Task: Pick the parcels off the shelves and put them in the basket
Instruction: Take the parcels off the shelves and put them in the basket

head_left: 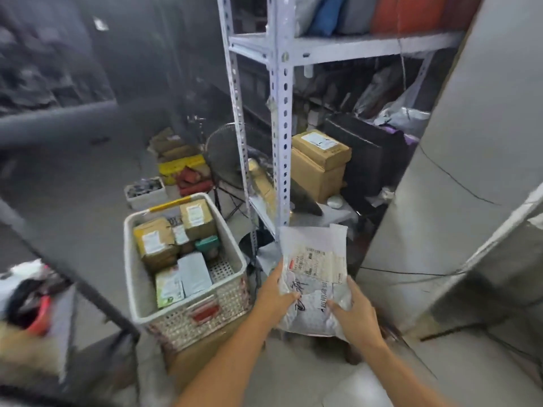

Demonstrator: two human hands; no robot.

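**Soft parcel in both hands, basket off to the left**

Both hands grasp one grey soft parcel [314, 268], held in the air just in front of the person. The left hand [276, 292] pinches its left edge with the thumb on top. The right hand [357, 315] clasps its near right corner, fingers curled onto the wrapper. The parcel lies fairly flat, label side up. Its long axis runs from 6 to 12 o'clock, and its far end points at the foot of the metal shelves [282, 142].

From the hands, the basket [176, 324] sits at about 9 to 10 o'clock, near but apart, and the left hand is the closer one. The basket's long axis runs roughly 5 to 11 o'clock. Boxes [155, 242] and packets lie in it, with a patch of its perforated bottom showing on its right side. I judge the coming move to be a sideways carry to the left.

Farther off, at 1 o'clock, two brown cartons [320, 160] sit stacked on the lower shelf.
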